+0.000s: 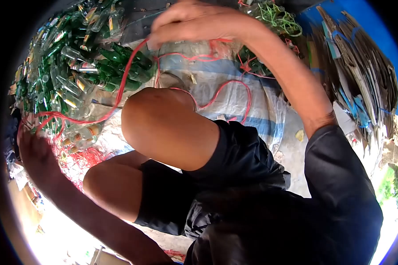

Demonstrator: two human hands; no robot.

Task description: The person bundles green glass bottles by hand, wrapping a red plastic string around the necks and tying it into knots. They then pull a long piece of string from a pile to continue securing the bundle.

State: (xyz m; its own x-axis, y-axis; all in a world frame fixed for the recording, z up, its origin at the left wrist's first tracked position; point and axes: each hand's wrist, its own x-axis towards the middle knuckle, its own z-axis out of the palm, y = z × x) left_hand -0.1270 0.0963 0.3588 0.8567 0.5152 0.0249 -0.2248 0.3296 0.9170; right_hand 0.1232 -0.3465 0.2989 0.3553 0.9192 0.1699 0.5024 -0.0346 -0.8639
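Observation:
A red plastic string [129, 66] runs in a slack curve between my two hands, passing in front of my knee. My right hand [192, 22], at the top, has its fingers closed on one part of it. At the far left my left hand [34, 145] is dark and blurred, with the string looped at its fingers, which look closed around it. More of the string trails in loops over a white and blue woven sack [216, 88] beyond my knees.
Many green and clear glass bottles [75, 57] are heaped at the upper left. Stacked flattened cardboard [358, 66] stands at the right beside a blue sheet [380, 35]. Green string [278, 17] lies at the top, and tangled red string [82, 161] by my left knee.

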